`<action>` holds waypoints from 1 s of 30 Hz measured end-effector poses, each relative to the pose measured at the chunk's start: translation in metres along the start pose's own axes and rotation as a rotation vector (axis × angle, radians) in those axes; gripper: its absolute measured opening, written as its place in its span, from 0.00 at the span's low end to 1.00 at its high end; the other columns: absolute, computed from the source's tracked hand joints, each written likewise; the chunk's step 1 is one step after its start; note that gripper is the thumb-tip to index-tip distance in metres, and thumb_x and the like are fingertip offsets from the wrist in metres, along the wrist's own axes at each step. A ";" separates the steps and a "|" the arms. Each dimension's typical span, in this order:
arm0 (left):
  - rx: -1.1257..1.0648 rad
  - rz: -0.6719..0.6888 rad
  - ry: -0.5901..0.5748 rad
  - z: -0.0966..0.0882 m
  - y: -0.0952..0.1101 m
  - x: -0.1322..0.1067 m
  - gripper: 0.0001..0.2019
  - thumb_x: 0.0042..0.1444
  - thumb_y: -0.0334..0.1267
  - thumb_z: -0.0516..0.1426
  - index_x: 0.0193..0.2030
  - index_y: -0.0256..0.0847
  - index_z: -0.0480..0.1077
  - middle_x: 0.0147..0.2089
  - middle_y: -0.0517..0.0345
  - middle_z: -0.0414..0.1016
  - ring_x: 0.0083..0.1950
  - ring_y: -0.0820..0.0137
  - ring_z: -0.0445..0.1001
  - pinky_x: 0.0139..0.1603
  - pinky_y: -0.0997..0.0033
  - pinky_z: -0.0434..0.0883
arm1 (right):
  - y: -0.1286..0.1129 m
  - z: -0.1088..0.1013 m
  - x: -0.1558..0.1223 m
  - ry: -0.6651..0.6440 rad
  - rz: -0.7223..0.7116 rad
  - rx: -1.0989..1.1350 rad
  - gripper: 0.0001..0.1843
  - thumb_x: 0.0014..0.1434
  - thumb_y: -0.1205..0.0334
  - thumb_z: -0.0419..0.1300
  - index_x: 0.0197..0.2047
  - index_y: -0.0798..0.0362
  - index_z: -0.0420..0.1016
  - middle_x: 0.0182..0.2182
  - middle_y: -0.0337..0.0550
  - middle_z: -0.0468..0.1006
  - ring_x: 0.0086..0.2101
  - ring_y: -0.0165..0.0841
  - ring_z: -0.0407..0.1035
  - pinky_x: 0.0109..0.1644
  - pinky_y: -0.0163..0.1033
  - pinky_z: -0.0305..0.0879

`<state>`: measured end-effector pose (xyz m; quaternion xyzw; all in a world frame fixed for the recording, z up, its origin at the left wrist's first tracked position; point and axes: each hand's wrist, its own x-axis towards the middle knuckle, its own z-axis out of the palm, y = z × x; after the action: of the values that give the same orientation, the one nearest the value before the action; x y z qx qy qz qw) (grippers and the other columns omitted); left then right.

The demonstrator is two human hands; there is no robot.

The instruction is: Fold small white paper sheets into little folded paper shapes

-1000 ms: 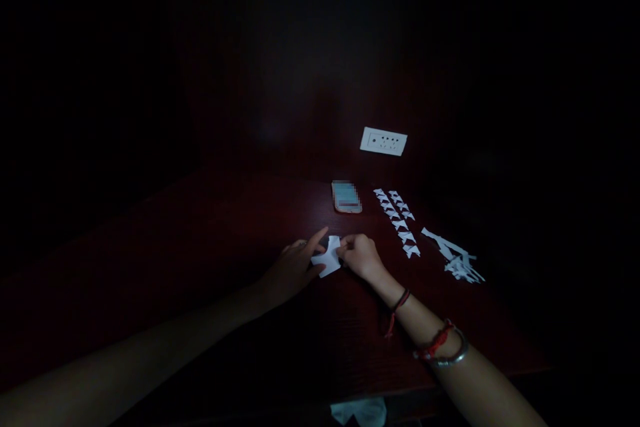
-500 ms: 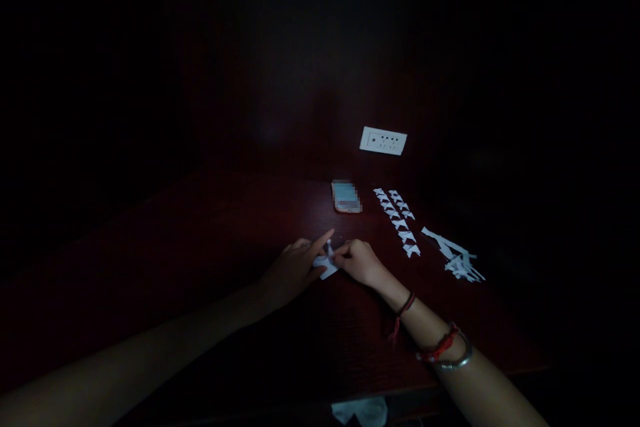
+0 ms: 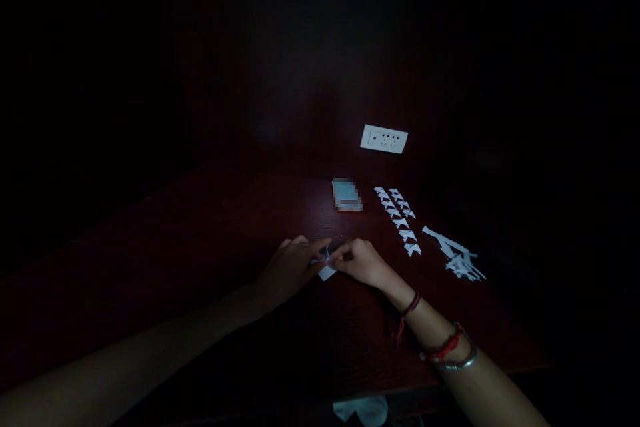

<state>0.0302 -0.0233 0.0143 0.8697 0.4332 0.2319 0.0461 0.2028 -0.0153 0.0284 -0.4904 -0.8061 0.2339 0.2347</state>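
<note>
Low over the dark red table (image 3: 210, 227), both hands meet at a small white piece of paper (image 3: 327, 271). From the left, my left hand (image 3: 295, 263) has its fingers closed on the paper. My right hand (image 3: 361, 261) pinches the paper's right side between thumb and forefinger. Part of the sheet stands up between the fingertips, and its lower corner shows below them. The fingers hide the rest, so its exact fold cannot be made out.
Two rows of small folded white papers (image 3: 399, 221) lie to the right. Beyond them is a loose heap of white paper strips (image 3: 463, 263). A phone (image 3: 347, 195), its screen blurred, lies ahead. A white socket plate (image 3: 384, 139) is on the wall.
My left forefinger has come down from its raised position towards the paper. My right hand keeps its pinch, nearly in place.
</note>
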 end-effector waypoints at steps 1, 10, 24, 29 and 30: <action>-0.002 -0.010 0.010 0.000 0.000 0.000 0.19 0.54 0.39 0.48 0.53 0.45 0.54 0.37 0.59 0.70 0.40 0.65 0.64 0.39 0.65 0.57 | 0.000 0.000 0.000 -0.012 -0.001 0.017 0.10 0.46 0.63 0.55 0.30 0.54 0.75 0.24 0.37 0.74 0.27 0.27 0.65 0.30 0.29 0.57; -0.028 -0.069 0.051 -0.002 0.010 0.001 0.12 0.54 0.41 0.46 0.43 0.39 0.57 0.31 0.59 0.69 0.36 0.68 0.66 0.39 0.66 0.57 | 0.003 0.002 0.005 0.099 0.057 0.162 0.14 0.47 0.64 0.54 0.39 0.56 0.71 0.22 0.37 0.73 0.25 0.25 0.65 0.30 0.29 0.59; -0.009 -0.099 0.057 -0.001 0.013 0.002 0.14 0.52 0.44 0.48 0.44 0.40 0.56 0.30 0.61 0.70 0.35 0.67 0.68 0.37 0.67 0.58 | 0.004 0.011 0.008 0.018 0.154 0.482 0.10 0.46 0.71 0.52 0.35 0.54 0.64 0.18 0.35 0.71 0.16 0.24 0.65 0.19 0.28 0.62; 0.046 -0.080 0.065 0.000 0.017 0.002 0.13 0.53 0.39 0.47 0.45 0.40 0.57 0.30 0.61 0.70 0.35 0.67 0.68 0.37 0.67 0.58 | 0.004 0.012 0.009 0.082 0.172 0.427 0.07 0.47 0.70 0.51 0.32 0.55 0.62 0.17 0.35 0.70 0.14 0.23 0.63 0.16 0.26 0.59; 0.049 -0.076 0.066 0.000 0.018 0.002 0.13 0.53 0.39 0.47 0.45 0.40 0.56 0.30 0.60 0.70 0.35 0.67 0.68 0.37 0.67 0.58 | 0.004 0.012 0.009 0.094 0.186 0.407 0.09 0.46 0.71 0.51 0.33 0.55 0.62 0.16 0.35 0.70 0.14 0.23 0.63 0.16 0.26 0.59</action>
<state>0.0441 -0.0323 0.0203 0.8454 0.4727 0.2479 0.0193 0.1946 -0.0069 0.0184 -0.5155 -0.6818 0.3889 0.3436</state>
